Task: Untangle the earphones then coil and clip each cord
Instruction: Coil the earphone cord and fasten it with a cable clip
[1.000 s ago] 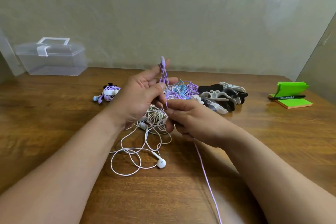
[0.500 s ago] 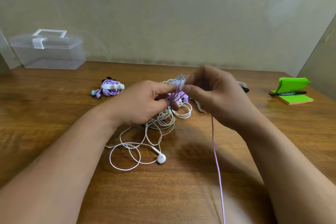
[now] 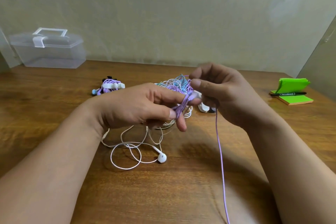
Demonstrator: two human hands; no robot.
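Both hands are raised above the wooden table, near its middle. The left hand has its thumb pressed against the forefinger, pinching several turns of the purple cord that are wound around its extended fingers. The right hand is closed loosely around the same cord just beside the left fingertips, thumb and forefinger meeting at the top of the loops; from under this hand one purple strand hangs straight down and runs off the lower edge of the view. Directly behind the hands lies the tangled pile of earphones (white, blue and purple cords mixed; individual sets cannot be separated by eye). A white earphone with its loose loops of cord rests on the table below the left hand, apart from both hands. Further back and to the left lies a coiled purple set with a white clip across it. White clips show partly below the right hand. A clear plastic box with lid shut stands at the far left against the wall. Green sticky notes with a black pen lying on them sit at the far right.
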